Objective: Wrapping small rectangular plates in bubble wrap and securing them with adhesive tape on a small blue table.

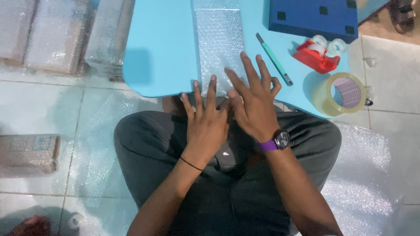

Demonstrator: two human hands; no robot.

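A strip of clear bubble wrap (219, 41) lies lengthwise on a light blue table (159, 48). My left hand (205, 122) rests flat at the table's near edge, fingers spread, fingertips on the near end of the wrap. My right hand (251, 98) lies flat beside it and partly over it, fingers spread on the same end of the wrap. It wears a purple-strapped watch (276, 142); the left wrist has a thin black band. Neither hand grips anything.
A teal utility knife (274, 60), a red tape dispenser (318, 56), a roll of clear tape (343, 92) and a dark blue box (315, 17) sit on the table's right. Bubble-wrapped parcels (57, 35) lie on the tiled floor at left, another (28, 153) lower left.
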